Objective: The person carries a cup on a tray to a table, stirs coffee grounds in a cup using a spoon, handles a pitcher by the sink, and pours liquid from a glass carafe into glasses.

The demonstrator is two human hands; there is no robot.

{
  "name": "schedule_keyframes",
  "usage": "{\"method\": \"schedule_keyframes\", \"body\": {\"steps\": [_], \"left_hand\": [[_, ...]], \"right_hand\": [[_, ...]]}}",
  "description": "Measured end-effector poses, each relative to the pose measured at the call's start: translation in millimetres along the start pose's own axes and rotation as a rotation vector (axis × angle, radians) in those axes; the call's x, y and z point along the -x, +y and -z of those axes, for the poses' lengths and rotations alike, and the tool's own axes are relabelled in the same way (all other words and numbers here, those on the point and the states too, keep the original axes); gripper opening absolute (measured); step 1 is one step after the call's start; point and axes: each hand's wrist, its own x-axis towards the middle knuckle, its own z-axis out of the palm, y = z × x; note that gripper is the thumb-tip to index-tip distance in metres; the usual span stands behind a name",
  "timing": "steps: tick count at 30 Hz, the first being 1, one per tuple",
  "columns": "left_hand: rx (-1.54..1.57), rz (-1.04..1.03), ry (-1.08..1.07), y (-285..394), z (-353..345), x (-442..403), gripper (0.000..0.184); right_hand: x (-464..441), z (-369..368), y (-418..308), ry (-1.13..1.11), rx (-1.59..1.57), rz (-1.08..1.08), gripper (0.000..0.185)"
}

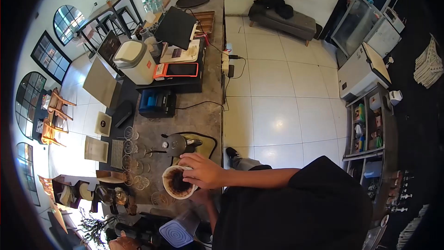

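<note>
My right hand [202,170] reaches over the counter, its fingers closed on the rim of a white paper coffee filter [167,179]. Dark wet coffee grounds [178,183] coat the inside of the filter. Close beside it, lower in the view, is my left hand [201,197], mostly hidden behind the filter and whatever supports it; its fingers do not show. A grey gooseneck kettle [176,145] stands just beyond my right hand, by a yellowish mat or cloth [206,146] with a black cable around it.
Several clear glasses [131,148] line the counter [157,129]. A blue-black printer [157,103], an orange card terminal [175,70] and a white bin [134,60] sit farther along. A grey ridged-lid container [178,232] is near my left side. Tiled floor [277,111] lies right of the counter.
</note>
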Motion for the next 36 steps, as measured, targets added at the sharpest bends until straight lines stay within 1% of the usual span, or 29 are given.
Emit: {"method": "schedule_keyframes", "body": {"steps": [2,5,7,8,10,12,14,15,16,18,19,20,21,22,23,24,25,26,27,28,29,31,32,35,36], "left_hand": [[-0.007,-0.014,0.019,5,-3,-5,0.081],[-0.029,-0.027,0.067,11,-5,-15,0.082],[-0.072,-0.016,0.148,14,3,-17,0.083],[-0.099,-0.006,0.199,14,7,-19,0.083],[-0.169,0.040,0.313,19,21,-5,0.084],[-0.353,0.114,0.231,-8,21,7,0.083],[0.038,0.206,0.396,9,14,6,0.080],[-0.110,0.154,0.489,21,15,0,0.079],[-0.123,0.163,0.502,11,19,4,0.079],[-0.312,0.073,0.335,-19,17,17,0.064],[-0.591,0.033,0.248,-14,24,20,0.047],[-0.045,0.160,0.451,17,11,2,0.040],[0.089,0.398,0.273,7,19,16,0.048],[0.134,0.380,0.201,-8,17,20,0.048],[0.138,0.361,0.112,-10,15,17,0.048],[0.138,0.337,0.017,-11,12,13,0.048],[0.130,0.314,-0.074,-12,9,10,0.048],[0.108,0.299,-0.144,-13,7,8,0.048],[0.068,0.291,-0.185,-12,6,6,0.048],[0.014,0.283,-0.204,-12,6,5,0.048],[-0.046,0.275,-0.205,-12,7,5,0.048],[-0.160,0.257,-0.198,-9,8,5,0.048],[-0.211,0.257,-0.197,-9,8,5,0.048],[-0.341,0.264,-0.203,-9,9,5,0.048],[-0.382,0.269,-0.200,-9,9,5,0.048]], "right_hand": [[2,1,-1,0.012,0.031,-0.007,0.019],[-1,7,0,-0.042,-0.058,-0.001,0.018],[-3,13,-2,0.032,-0.003,-0.004,0.016],[-5,13,1,-0.001,-0.035,0.021,0.016],[-2,12,7,0.016,-0.009,0.011,0.014],[-3,13,7,0.034,-0.041,-0.018,0.013],[-4,19,8,0.032,-0.063,-0.037,0.014],[-3,20,10,0.037,-0.041,-0.054,0.014],[-6,15,12,0.025,-0.056,-0.050,0.014],[-3,18,21,0.015,-0.061,-0.050,0.016],[-4,14,27,0.017,-0.105,-0.032,0.016],[-7,12,29,0.038,-0.130,0.002,0.017],[-10,9,29,0.044,-0.141,-0.003,0.016],[-12,7,30,0.033,-0.137,0.009,0.017],[-14,3,35,0.001,-0.190,0.027,0.017],[-21,4,30,0.011,-0.157,0.061,0.017],[-25,7,29,-0.104,-0.167,0.031,0.017],[-27,9,28,-0.092,-0.197,0.049,0.017],[-24,11,27,-0.024,-0.186,0.069,0.016],[-25,9,24,0.034,-0.190,0.105,0.016],[-28,5,21,0.045,-0.202,0.115,0.016],[-24,6,21,0.037,-0.082,0.131,0.016],[-22,4,20,0.039,-0.089,0.136,0.016],[-14,2,19,0.009,-0.141,0.085,0.017],[-13,0,20,0.031,-0.139,0.079,0.017]]}}
